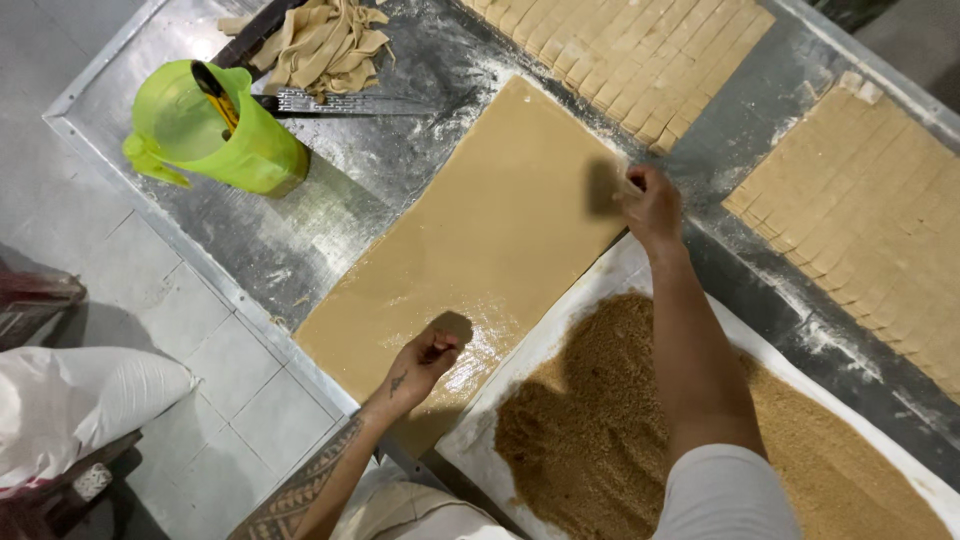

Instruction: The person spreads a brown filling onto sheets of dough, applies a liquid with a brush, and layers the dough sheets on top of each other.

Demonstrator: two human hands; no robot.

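Observation:
A long flat sheet of tan dough (480,240) lies on a metal table (340,190), its near part glossy and wet. My left hand (425,360) pinches the near edge of the sheet with closed fingers. My right hand (650,205) grips the sheet's far right edge. Beside my right arm a white tray (600,290) holds a heap of brown crumbs (600,420).
A green plastic jug (215,130) with a tool inside stands at the left. Dough scraps (320,40) and a metal cutter (345,102) lie behind it. Cut dough strips (630,55) fill the back, and more cut strips (870,220) lie at right. White sacks (70,400) rest on the tiled floor.

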